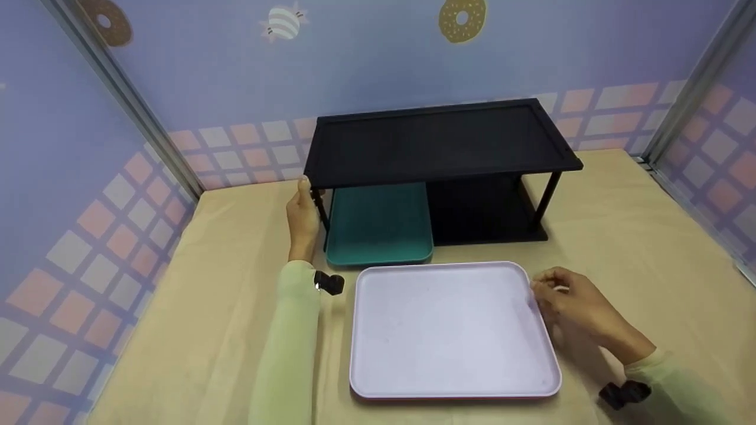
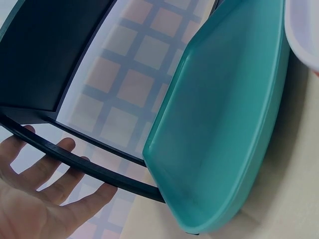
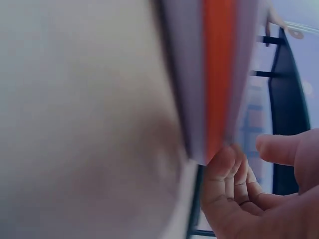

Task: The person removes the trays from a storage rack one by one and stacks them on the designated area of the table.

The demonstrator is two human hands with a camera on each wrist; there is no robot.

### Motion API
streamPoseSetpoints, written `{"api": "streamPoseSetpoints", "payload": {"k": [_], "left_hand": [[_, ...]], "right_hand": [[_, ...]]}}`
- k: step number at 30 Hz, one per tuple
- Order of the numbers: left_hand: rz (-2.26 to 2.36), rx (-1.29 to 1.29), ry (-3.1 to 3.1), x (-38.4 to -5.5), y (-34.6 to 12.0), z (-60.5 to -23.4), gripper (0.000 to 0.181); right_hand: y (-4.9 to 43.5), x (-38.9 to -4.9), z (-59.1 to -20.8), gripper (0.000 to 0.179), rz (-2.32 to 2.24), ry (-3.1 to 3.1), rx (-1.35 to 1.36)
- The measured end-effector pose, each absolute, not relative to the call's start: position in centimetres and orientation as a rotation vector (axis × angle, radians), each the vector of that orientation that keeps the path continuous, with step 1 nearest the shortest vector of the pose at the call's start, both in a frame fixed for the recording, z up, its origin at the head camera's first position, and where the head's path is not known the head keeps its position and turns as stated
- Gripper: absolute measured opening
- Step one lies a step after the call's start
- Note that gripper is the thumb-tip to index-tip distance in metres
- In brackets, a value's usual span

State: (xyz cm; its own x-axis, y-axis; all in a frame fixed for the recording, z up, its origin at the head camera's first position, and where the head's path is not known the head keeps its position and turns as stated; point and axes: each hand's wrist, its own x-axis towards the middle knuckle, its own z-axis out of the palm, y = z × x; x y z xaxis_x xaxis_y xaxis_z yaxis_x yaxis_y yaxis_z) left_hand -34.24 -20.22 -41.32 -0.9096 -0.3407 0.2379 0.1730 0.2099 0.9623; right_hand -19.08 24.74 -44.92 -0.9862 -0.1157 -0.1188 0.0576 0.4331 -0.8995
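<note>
A black two-level rack [image 1: 437, 144] stands at the back, with a teal tray [image 1: 381, 227] on the left of its lower level. My left hand [image 1: 303, 218] holds the rack's front left post, the fingers [image 2: 75, 174] around its outer side and the thumb at the upper corner. In front lies a pale lilac tray [image 1: 452, 330], topmost in a stack with an orange tray [image 3: 218, 89] under it. At the stack's right edge, my right hand [image 1: 570, 301] touches the side with bent fingertips; in the right wrist view the thumb [image 3: 279, 148] stands apart from the trays.
A beige cloth [image 1: 195, 313] covers the table. Patterned panels [image 1: 384, 53] stand behind and at both sides, joined by metal corner posts [image 1: 133, 106]. The teal tray's front edge sticks out past the rack, close to the lilac tray.
</note>
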Motion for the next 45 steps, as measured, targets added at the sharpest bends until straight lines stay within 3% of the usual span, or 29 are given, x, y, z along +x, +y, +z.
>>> {"api": "streamPoseSetpoints", "payload": {"k": [15, 28, 39, 45], "left_hand": [[-1.754, 0.112, -2.092, -34.3, -20.2, -41.5, 0.061], [-1.743, 0.144, -2.075, -34.4, -20.0, -41.4, 0.052], [-1.765, 0.135, -2.045, -34.5, -19.7, -41.2, 0.050], [-1.786, 0.146, -2.077, -34.3, -20.1, -41.4, 0.058]], "right_hand": [[19.1, -24.0, -39.9, 0.048, -1.762, 2.407, -0.161], [13.0, -29.1, -40.5, 0.063, -1.487, 2.353, -0.036], [10.0, -30.5, -42.3, 0.061, -1.376, 2.317, 0.096], [9.2, -31.0, -42.9, 0.066, -1.441, 2.224, 0.150]]}}
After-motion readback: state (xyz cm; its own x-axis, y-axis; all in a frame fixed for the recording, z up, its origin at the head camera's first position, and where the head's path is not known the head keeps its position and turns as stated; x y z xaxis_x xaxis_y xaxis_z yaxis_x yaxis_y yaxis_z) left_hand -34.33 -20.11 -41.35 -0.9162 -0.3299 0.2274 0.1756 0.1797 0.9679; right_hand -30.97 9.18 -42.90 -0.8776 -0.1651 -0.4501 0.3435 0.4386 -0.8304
